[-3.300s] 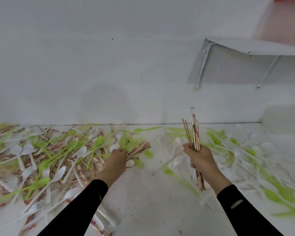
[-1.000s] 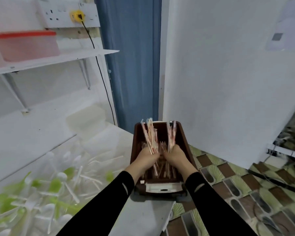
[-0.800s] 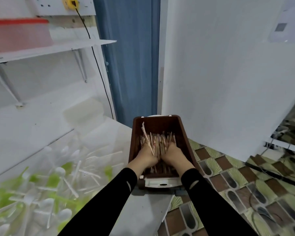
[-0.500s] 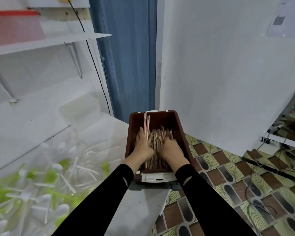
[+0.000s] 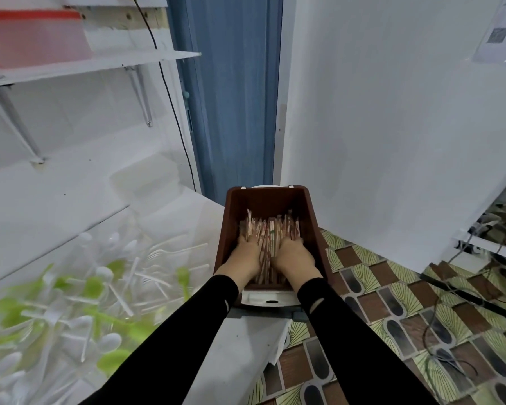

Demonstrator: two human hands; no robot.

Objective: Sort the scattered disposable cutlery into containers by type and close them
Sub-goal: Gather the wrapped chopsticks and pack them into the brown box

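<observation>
Both hands are down inside the brown container (image 5: 268, 200), which sits at the far end of the table (image 5: 246, 361), right at its edge over the tiled floor. The left hand (image 5: 246, 257) and right hand (image 5: 293, 255) lie side by side, palms down, one on each flank of the wrapped chopsticks (image 5: 268, 230). The sticks lie packed lengthways in the box with their far ends fanned up a little. The fingertips are buried among the sticks, so I can't tell whether the fingers are curled round a bunch or just pressing flat.

I read this step as settling the chopsticks so the box can be closed. The way to do it well is to press evenly with both palms and nudge the raised far ends down below the rim. Any stick standing up would likely foul the lid. Gentle pressure, I'd say, since the box is near the table edge and a hard shove could tip it off.

The white latch piece (image 5: 270, 296) at the near end shows no lid over the box. On my left the white and green spoons and forks (image 5: 105, 287) lie scattered on the table, so plenty of sorting is left.
</observation>
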